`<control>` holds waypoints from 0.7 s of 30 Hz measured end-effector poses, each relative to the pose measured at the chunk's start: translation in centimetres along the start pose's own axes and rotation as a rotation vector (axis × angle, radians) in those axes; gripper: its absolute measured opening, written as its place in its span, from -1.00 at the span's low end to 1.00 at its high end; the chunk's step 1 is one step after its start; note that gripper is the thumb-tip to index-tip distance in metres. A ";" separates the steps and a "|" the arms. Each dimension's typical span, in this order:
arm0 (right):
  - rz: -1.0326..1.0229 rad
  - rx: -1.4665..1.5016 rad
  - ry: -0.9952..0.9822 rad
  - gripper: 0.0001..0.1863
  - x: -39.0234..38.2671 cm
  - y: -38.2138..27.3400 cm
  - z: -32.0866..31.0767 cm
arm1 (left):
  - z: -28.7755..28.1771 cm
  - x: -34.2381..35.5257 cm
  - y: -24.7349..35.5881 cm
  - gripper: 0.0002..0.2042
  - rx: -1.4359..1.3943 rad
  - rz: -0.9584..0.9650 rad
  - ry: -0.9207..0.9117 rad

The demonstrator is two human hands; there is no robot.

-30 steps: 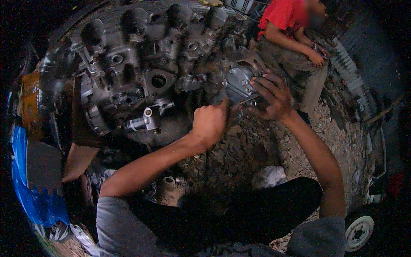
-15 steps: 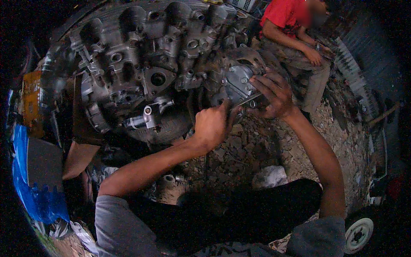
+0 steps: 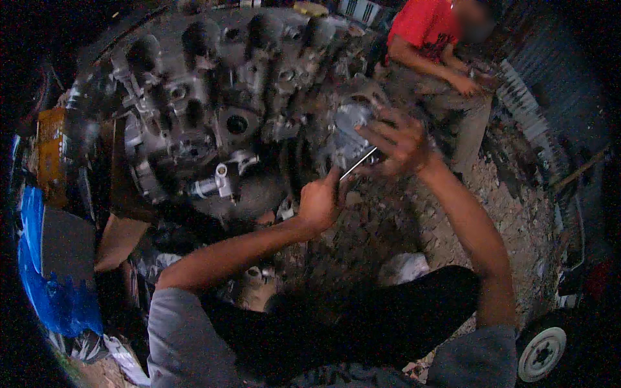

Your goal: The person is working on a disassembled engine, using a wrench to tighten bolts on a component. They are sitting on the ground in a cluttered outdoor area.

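Observation:
My left hand [image 3: 319,202] is closed around the lower end of a slim, shiny metal rod-like tool [image 3: 357,164]; its exact kind does not show. The rod slants up and right, and its far end disappears beneath my right hand [image 3: 402,141]. That hand is slightly blurred, its fingers stretched out and apart over the right side of a smooth grey metal cover [image 3: 351,121] with bolts. Whether those fingers also touch the tool's end is hidden. The cover sits at the right end of a large, dark, greasy engine block [image 3: 213,97].
A bright metal fitting [image 3: 223,180] juts from the block's lower side. At upper right sits a person in a red shirt [image 3: 420,32]. A blue plastic sheet [image 3: 55,291], a brown cardboard flap [image 3: 121,240] and a white wheel rim [image 3: 542,354] lie around. Rubble [image 3: 362,226] covers the ground.
My left hand has drawn down and slightly away from the cover, baring more of the metal rod. My right hand has shifted a little left and down, staying at the cover.

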State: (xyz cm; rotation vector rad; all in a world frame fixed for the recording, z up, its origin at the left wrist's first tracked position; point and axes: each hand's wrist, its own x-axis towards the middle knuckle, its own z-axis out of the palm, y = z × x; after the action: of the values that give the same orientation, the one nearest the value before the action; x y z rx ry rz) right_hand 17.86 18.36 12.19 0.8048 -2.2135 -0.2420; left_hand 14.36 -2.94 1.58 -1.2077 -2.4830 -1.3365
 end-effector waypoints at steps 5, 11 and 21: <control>0.037 -0.001 -0.104 -0.22 -1.2 -0.1 -0.5 | -3.7 1.8 -0.9 -0.61 0.139 -0.014 -0.151; 0.421 -0.025 0.130 -0.20 0.1 -1.4 -4.0 | -6.0 1.5 -1.3 -0.69 0.139 0.182 -0.065; 1.245 0.696 -0.340 -0.55 -3.7 -6.5 -6.3 | -5.4 1.6 5.9 -0.65 -0.082 0.146 -0.174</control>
State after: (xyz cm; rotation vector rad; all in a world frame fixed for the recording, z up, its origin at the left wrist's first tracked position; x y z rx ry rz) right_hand 27.41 16.01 11.78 -0.4519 -2.6926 1.0947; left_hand 15.67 -4.11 9.50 -1.5533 -2.4147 -1.3611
